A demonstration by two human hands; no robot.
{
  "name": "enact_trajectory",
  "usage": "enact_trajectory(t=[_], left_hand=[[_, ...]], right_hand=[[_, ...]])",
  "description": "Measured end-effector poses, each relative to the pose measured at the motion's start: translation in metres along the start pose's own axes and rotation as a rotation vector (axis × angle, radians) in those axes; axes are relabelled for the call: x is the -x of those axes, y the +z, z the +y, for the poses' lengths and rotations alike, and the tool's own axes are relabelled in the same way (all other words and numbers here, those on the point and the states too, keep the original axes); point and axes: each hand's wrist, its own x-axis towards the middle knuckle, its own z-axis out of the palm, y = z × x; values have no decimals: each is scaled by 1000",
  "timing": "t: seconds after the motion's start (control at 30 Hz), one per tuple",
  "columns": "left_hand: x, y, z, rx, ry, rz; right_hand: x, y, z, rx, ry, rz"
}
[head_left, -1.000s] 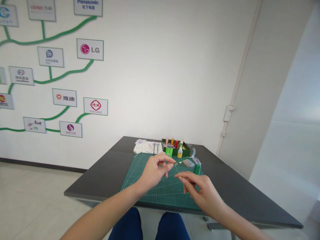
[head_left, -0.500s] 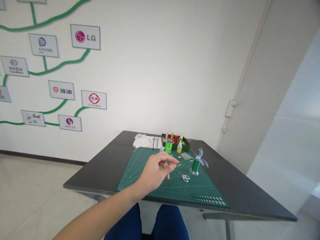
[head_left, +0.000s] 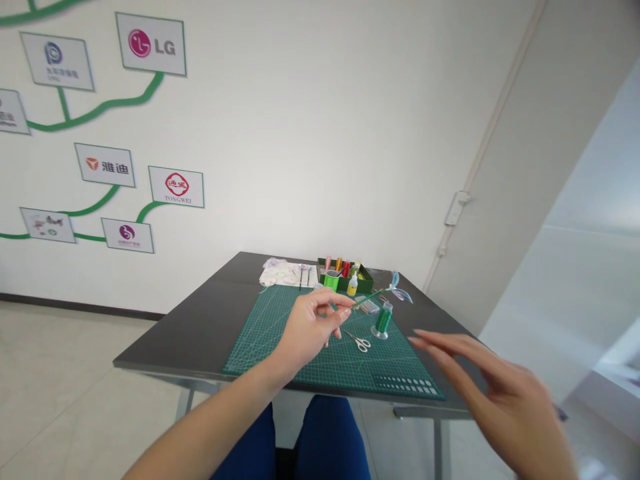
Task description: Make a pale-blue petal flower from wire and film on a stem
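Note:
My left hand (head_left: 313, 323) is closed in a pinch around a thin green-wrapped flower stem (head_left: 367, 299). Pale blue and lilac petals (head_left: 399, 291) fan out at the stem's far end. At the right, my right hand (head_left: 493, 387) hovers over the table edge with thumb and forefinger tips together; anything between them is too small to make out. Between the hands, a spool of green thread (head_left: 384, 319) stands upright on the mat. Small scissors (head_left: 361, 343) with white handles lie just below my left hand's fingers.
A green cutting mat (head_left: 270, 333) covers part of the dark table (head_left: 190, 333). Towards the back are a dark green box (head_left: 367, 283) of coloured thread spools, a green can (head_left: 331, 280), a yellow glue bottle (head_left: 353, 285) and a white cloth (head_left: 280, 273) with thin tools.
My right hand has come into view from the right. The view has shifted slightly, and the petals now sit above and clear of the thread spool. My left hand keeps hold of the stem.

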Motion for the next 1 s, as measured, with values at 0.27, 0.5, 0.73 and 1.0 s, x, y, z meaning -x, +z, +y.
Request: enact_trajectory(t=[0.27,0.5,0.73,1.0], left_hand=[[0,7,-15,-132,218,73],[5,-7,-19,-425,358,152],[8,-13,-28,-635,435,132],[14,-17,-32,-752,429,80]], right_hand=[[-37,104,-42,-418,264,-82],[-32,97,-61,-288,179,-127],[-39,81,-63,83,-212,-101],[-76,69,-63,475,-530,-208]])
